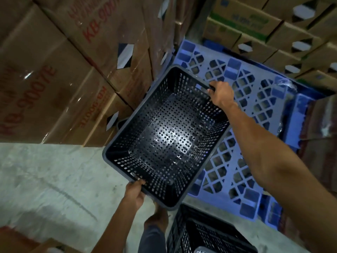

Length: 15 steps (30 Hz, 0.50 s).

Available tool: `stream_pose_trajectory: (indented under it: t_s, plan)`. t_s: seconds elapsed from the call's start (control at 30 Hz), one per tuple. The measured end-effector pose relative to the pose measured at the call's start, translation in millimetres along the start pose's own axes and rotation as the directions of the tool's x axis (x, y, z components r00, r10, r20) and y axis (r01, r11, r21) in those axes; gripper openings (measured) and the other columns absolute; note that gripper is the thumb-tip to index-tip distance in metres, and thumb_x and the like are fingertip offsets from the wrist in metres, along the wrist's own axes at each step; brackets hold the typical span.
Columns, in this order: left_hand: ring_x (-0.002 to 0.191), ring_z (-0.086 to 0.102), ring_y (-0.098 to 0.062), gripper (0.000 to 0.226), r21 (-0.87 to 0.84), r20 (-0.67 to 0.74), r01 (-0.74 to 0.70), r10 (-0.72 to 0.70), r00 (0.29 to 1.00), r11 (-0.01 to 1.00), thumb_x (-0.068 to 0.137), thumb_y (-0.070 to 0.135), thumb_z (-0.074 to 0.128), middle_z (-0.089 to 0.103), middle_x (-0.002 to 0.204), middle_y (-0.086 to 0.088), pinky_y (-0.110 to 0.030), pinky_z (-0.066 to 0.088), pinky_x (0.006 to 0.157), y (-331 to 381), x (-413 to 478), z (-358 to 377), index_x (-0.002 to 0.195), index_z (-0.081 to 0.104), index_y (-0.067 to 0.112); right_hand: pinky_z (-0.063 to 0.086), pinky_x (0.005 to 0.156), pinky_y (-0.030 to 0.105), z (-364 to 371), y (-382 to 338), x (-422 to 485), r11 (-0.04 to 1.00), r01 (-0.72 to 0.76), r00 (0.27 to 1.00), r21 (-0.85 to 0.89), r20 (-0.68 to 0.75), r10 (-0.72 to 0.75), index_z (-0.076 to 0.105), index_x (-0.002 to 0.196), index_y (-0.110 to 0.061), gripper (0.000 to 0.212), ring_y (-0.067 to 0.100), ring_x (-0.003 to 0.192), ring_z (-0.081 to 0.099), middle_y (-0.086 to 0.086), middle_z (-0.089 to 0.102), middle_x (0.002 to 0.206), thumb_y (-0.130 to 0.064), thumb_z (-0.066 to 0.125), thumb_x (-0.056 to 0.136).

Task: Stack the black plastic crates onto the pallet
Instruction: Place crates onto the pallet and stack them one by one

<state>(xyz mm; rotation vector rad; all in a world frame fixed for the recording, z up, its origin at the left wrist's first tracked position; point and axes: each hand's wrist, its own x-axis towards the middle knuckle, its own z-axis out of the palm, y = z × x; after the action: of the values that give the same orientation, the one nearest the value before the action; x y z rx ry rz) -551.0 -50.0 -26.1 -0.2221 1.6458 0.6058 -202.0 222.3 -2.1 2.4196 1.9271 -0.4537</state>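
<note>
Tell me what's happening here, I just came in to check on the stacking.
A person is holding an empty black perforated crate by its two ends, left hand on the near rim, right hand at the far handle. The crate is partly over the blue plastic pallet, which holds no crates yet. Another black crate sits by the person's feet.
</note>
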Motion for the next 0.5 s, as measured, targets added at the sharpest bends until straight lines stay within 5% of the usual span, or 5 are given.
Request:
stream_pose_trajectory:
  t_s: [0.13, 0.37, 0.5]
  plan:
    - [0.108, 0.057, -0.035, 0.047, 0.093, 0.022, 0.033, -0.035, 0.999, 0.995, 0.084, -0.018, 0.04, 0.06, 0.124, -0.022, -0.048, 0.051, 0.095, 7.3, -25.2, -34.3, 0.126, 0.056, -0.005, 0.045, 0.066, 0.039, -19.2, 7.5, -58.1, 0.992, 0.05, 0.998, 0.115, -0.048, -0.044, 0.06, 0.123, -0.004, 0.03, 0.042, 0.088, 0.064, 0.025, 0.069, 0.097, -0.021, 0.049, 0.101]
    - [0.073, 0.057, -0.026, 0.024, 0.231, 0.092, -0.07, 0.05, 0.995, 0.971, 0.087, -0.008, 0.043, 0.061, 0.085, -0.012, -0.037, 0.05, 0.071, 24.2, -72.8, -99.8, 0.083, 0.062, 0.006, 0.039, 0.053, 0.041, -88.2, 18.5, -204.5, 0.999, -0.008, 0.998, 0.052, -0.065, 0.011, 0.042, 0.133, 0.001, 0.039, 0.035, 0.063, 0.05, 0.019, 0.057, 0.077, -0.025, 0.04, 0.104]
    - [0.057, 0.06, -0.021, 0.021, 0.289, 0.136, -0.24, 0.208, 0.969, 0.927, 0.097, 0.007, 0.047, 0.061, 0.064, -0.006, -0.033, 0.052, 0.058, 33.1, -101.7, -138.0, 0.081, 0.061, 0.009, 0.044, 0.059, 0.042, -124.5, 17.1, -319.1, 0.992, -0.088, 0.978, 0.09, -0.179, 0.103, 0.05, 0.121, 0.002, 0.043, 0.041, 0.076, 0.06, 0.024, 0.064, 0.086, -0.034, 0.053, 0.099]
